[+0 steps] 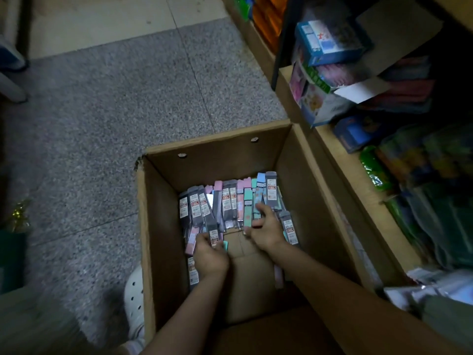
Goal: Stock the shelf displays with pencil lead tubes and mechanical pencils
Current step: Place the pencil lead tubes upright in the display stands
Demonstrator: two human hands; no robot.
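**Both hands down in the carton**

An open cardboard box (158,226) sits on the speckled floor (102,111), just beside the low wooden shelf (340,180) of packaged goods. Slim lead tube packs (225,201), grey, pink and teal, lie heaped at the bottom. The left hand (211,256) has its grip curled round a small bunch of packs. The right hand (266,230) pinches a teal pack (248,213) among the upright ones.
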